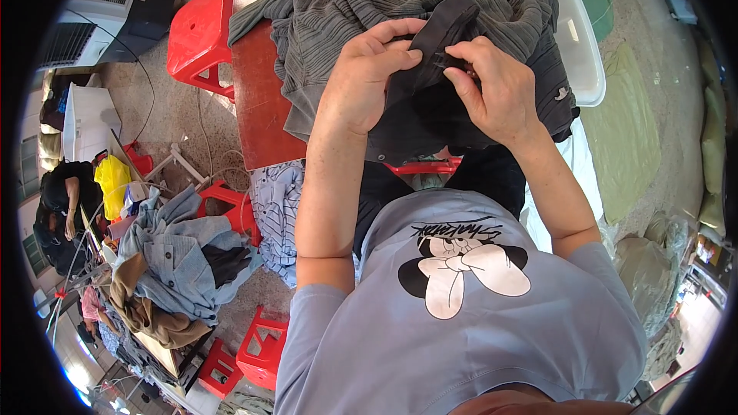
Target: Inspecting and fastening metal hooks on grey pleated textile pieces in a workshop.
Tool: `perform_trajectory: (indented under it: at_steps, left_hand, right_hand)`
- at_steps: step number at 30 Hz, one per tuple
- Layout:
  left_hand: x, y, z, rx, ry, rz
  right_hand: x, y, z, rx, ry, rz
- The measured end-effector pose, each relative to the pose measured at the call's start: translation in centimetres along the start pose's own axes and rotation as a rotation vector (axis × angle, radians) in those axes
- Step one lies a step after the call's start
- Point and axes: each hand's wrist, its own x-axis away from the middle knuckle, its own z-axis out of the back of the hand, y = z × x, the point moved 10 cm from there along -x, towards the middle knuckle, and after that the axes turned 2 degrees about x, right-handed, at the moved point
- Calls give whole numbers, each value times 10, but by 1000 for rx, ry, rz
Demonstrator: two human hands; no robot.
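Note:
My left hand (367, 69) grips a folded black band (447, 24) of a dark garment (419, 123), its thumb pressed on the cloth. Thumb and index finger of my right hand (500, 91) close in a pinch at the right edge of that band. Something thin and small shows at those fingertips, too fine to name. The dark garment hangs toward my lap, over the near side of a heap of grey ribbed clothes (330, 11). A small pale mark (562, 94) shows on the dark cloth right of my right hand.
The heap lies on a reddish-brown board (265, 107), with a white plastic tub (590, 81) along its right. Red stools (201, 31) stand at left. Lower left are piled blue and brown clothes (173, 253); a person's arm (72, 204) shows beyond. Plastic-wrapped bundles (649, 261) lie right.

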Motion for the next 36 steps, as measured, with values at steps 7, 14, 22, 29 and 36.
perform_trajectory:
  at_steps: [7,14,22,29,36]
  left_hand:
    - [6,9,-5,-33,25,-89]
    - [7,8,-6,-109,39,-72]
    - [6,9,-6,-119,9,-46]
    - [3,5,-1,-122,1,-32]
    - [1,4,0,-190,8,-47]
  right_hand:
    - [2,10,4,-160,31,-181]
    - [-13,-8,-6,-146,-185,85]
    - [-18,-25,-9,-32,-166,300]
    - [-15,-5,-20,-172,-334,84]
    - [-13,8,-22,-444,-315,-122]
